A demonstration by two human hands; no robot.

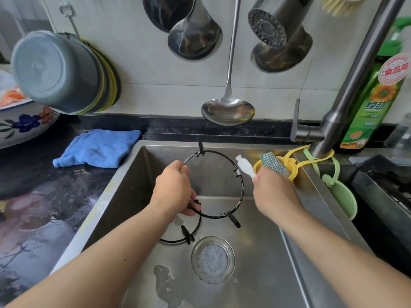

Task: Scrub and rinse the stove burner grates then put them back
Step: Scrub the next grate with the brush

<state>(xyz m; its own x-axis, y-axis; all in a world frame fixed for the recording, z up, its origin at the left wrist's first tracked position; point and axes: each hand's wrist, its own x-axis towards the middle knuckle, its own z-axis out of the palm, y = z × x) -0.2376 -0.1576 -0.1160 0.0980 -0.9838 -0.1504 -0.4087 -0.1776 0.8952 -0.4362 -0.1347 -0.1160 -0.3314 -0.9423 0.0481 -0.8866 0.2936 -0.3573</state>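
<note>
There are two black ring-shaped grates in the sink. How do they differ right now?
The upper grate is held up by the left hand; the lower grate lies on the sink floor. The upper one shows nearly its whole ring; the lower one is half hidden. The right hand holds a white brush at the upper one only. Both are thin black rings with prongs.

Over my steel-grey sink (124,187), the burner grate (241,192) I hold is black with pale soapy flecks, and the brush (245,167) at its rim is white. A blue cloth (97,147) lies on the dark, mottled countertop (44,196), beside a white bowl (24,125) patterned with blue and red flowers. The detergent bottle (369,112) is green with a sunflower label, and the scrubber holders are yellow (291,167) and pale green (340,192).
</note>
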